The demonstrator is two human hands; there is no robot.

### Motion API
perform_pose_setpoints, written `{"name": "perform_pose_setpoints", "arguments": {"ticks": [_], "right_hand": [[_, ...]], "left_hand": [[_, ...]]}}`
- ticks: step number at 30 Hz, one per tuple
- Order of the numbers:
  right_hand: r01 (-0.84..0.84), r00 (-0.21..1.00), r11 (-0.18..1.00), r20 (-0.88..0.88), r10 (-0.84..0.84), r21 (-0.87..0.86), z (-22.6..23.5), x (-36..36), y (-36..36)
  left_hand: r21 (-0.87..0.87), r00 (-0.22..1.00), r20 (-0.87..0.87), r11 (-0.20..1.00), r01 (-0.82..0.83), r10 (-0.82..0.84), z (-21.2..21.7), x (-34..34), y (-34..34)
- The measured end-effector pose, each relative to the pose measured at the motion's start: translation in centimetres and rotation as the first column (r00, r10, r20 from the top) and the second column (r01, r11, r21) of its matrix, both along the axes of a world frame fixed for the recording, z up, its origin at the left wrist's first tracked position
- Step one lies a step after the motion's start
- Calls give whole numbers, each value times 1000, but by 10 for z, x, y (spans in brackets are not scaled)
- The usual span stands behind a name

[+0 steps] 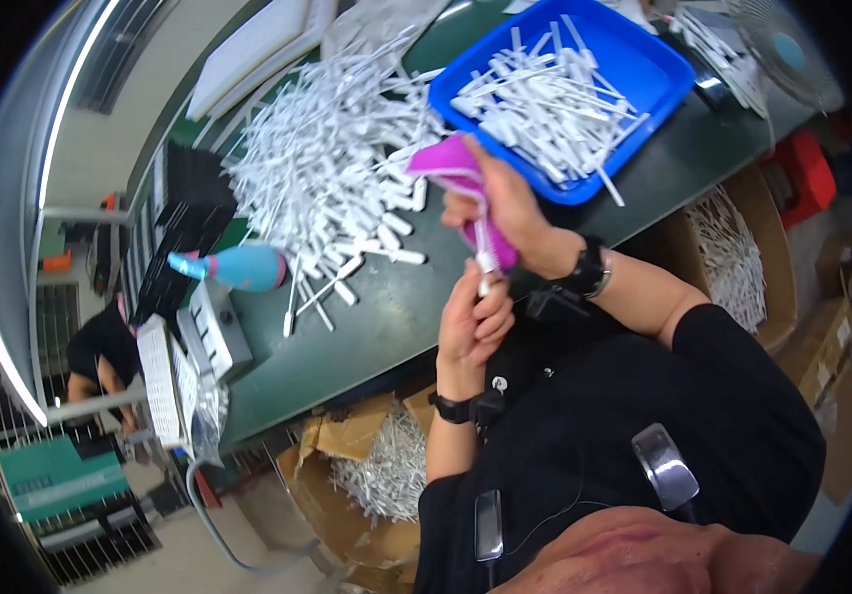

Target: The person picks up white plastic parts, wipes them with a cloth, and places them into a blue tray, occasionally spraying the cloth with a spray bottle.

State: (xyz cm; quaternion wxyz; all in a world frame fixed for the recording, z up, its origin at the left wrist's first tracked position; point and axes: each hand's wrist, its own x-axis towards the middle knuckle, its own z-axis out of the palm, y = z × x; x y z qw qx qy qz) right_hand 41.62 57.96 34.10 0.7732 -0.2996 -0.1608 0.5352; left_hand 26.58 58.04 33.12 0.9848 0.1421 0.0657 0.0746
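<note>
Right grip (pixel 513 203) closed round one magenta cloth (pixel 443 158), left grip (pixel 473 325) pinching one white stick (pixel 486 263)

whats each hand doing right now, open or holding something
Left hand: closed, holding a slim white piece.
Right hand: closed, gripping a purple cloth.

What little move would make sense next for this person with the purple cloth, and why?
Probably a short, gentle wipe of the white piece: the left hand grips its lower end, while the right hand holds the purple cloth right at it. How far the cloth wraps around it is hidden.
</note>
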Motion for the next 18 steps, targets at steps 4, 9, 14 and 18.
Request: {"name": "perform_pose_setpoints", "arguments": {"ticks": [4,9,14,18], "right_hand": [[160,959,987,242,-148,-31,-1,-8,4],[172,713,982,697,-74,-73,-32,-35,-19],[233,760,971,632,-150,-49,-28,-15,-10],[73,995,997,63,-73,7,5,30,-13]], "left_hand": [[974,754,-184,220,53,631,-16,-3,0],[970,703,4,-172,169,712,-14,9,-12],[939,735,44,-279,200,677,-7,18,-23],[914,779,88,-361,185,621,2,19,-24]]}}
